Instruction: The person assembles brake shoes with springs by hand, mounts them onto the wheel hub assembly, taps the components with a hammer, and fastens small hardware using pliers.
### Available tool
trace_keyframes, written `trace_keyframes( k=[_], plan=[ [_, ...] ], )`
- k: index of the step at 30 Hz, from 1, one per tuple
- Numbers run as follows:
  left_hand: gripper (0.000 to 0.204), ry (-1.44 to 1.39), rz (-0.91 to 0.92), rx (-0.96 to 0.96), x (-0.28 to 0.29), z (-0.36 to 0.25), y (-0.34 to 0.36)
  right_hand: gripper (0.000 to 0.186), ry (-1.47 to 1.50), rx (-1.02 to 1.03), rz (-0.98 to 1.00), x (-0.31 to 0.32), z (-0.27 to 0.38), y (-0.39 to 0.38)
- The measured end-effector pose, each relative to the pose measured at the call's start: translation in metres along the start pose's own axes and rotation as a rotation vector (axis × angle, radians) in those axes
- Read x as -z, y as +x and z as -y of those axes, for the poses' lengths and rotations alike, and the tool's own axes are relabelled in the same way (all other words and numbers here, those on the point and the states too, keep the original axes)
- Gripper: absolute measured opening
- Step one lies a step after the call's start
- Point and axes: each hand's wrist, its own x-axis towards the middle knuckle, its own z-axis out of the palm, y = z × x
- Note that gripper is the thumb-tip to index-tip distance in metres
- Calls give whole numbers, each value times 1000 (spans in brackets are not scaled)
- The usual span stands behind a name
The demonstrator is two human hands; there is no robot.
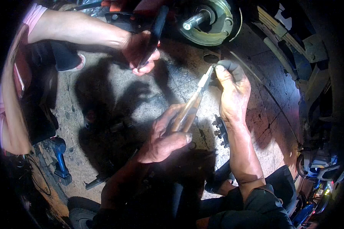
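Note:
My left hand (165, 135) is closed around the lower part of a long tapered tool (189, 108) with amber, see-through-looking arms and a pale white section near its narrow end. Its thumb lies along the near side. The tool slants up and right to my right hand (233, 82). There my thumb and dark-stained fingers pinch together at the tip, on something too small to make out. A strong light falls on both hands. Across from me, another person's hand (143, 57) grips a black rod-shaped object (158, 28).
A round metal drum with a shaft (206, 23) stands at the far side. A dark toothed metal part (220, 131) lies beside my right forearm. A blue cordless tool (61, 160) is at the left, above a tyre (82, 213). Metal parts and leaf-like bars (281, 28) line the right.

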Motion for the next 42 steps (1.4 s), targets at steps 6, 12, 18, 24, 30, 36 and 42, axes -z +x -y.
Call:
trace_keyframes(
  k=[6,12,18,24,30,36,42],
  plan=[
    [66,-17,26,8,-1,-5,-1,6,-132,111,32,0,2,-1],
    [71,9,58,77,-2,-17,-2,5,-200,118,63,0,6,-2],
    [68,10,21,41,-1,-12,-2,5,-204,116,86,0,4,-1],
    [68,54,-29,35,-3,-16,1,4,-239,138,89,1,3,0],
    [55,121,-19,-61,-5,-29,14,4,-291,213,79,-2,9,12],
    [45,147,-32,-117,-8,-58,45,7,-281,364,43,-13,24,43],
    [38,186,-53,-332,-10,-64,70,9,-455,466,-45,-9,21,69]
  ],
)
